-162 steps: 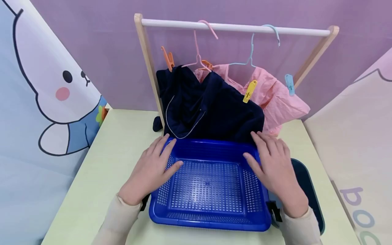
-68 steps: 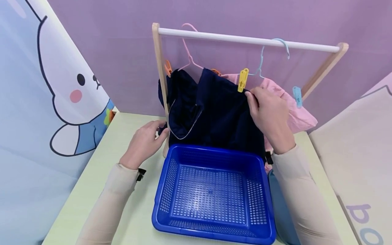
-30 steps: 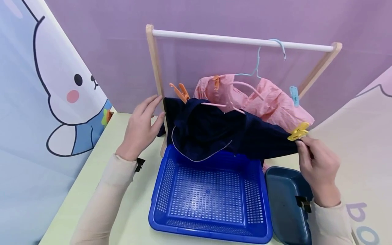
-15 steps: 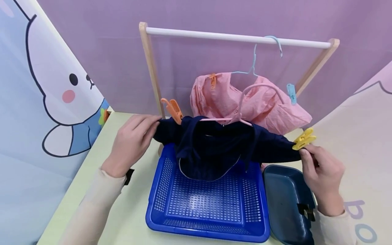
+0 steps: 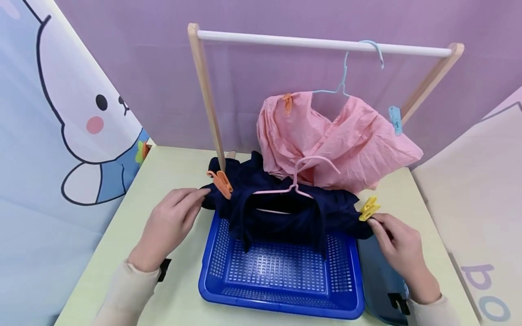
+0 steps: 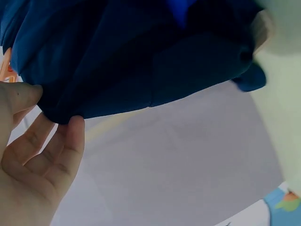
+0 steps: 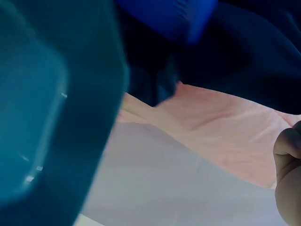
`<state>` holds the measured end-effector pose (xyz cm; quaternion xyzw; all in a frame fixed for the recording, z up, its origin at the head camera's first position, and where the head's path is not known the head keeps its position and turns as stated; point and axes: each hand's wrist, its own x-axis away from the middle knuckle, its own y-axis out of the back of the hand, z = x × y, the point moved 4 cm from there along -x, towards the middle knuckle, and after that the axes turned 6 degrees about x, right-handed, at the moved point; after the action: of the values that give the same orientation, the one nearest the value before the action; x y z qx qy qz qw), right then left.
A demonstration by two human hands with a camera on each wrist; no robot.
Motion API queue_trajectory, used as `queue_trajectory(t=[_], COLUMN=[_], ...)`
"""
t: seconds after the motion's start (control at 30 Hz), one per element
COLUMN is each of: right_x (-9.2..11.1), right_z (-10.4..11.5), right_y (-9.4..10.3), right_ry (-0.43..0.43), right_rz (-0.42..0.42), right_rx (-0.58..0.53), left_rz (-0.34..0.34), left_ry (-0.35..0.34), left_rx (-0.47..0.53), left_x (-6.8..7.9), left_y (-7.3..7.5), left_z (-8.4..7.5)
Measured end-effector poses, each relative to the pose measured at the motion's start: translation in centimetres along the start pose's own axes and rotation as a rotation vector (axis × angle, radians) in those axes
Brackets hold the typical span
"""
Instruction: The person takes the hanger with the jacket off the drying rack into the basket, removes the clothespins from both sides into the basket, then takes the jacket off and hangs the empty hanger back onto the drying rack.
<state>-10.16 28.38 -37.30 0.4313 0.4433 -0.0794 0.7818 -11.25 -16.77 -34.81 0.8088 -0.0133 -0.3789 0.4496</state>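
Note:
A navy collared shirt [image 5: 281, 226] on a pink hanger [image 5: 296, 176] spreads over the back half of a blue plastic basket [image 5: 281, 305]. My left hand [image 5: 165, 226] pinches its left sleeve end, close to an orange clothespin [image 5: 221, 184]; in the left wrist view thumb and fingers meet at the cloth edge. Beside a yellow clothespin [image 5: 369, 208], my right hand [image 5: 401, 253] pinches the other sleeve end. The right wrist view catches only part of that hand [image 7: 289, 165] at its edge. The hanger's hook stands free of the bar.
Behind the basket stands a wooden rack with a white bar [image 5: 281, 40]. A pink shirt [image 5: 302, 136] hangs there on a light blue hanger [image 5: 341, 83], with orange and blue clothespins [image 5: 395, 120]. A dark teal tray [image 5: 379, 267] sits right of the basket.
The navy shirt and pink hanger have come off the bar and down over the basket. The right hand took one sleeve end first, then the left hand took the other.

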Motion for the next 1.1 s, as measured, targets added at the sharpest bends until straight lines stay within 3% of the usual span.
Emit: queue_trajectory(t=[0.2,0.43,0.7,1.1], right_x=[2.6,4.5,5.4,4.7], right_z=[-0.6,-1.2,-1.9,-2.8], right_y=[-0.8,-1.3,-2.0,-2.8], right_ry=[-0.055,-0.115,-0.161,-0.177], right_rz=[0.162,0.281,0.374,0.419], right_rx=[0.009,0.050,0.058,0.049], left_rz=[0.094,0.202,0.220,0.178], left_ry=[0.061,0.109,0.120,0.041], left_rx=[0.004,0.015,0.012,0.045], left_x=[2.0,3.5,4.0,2.3], left_y=[-2.0,-4.3,-5.3,-6.1], left_z=[0.4,0.6,0.9,0.3])
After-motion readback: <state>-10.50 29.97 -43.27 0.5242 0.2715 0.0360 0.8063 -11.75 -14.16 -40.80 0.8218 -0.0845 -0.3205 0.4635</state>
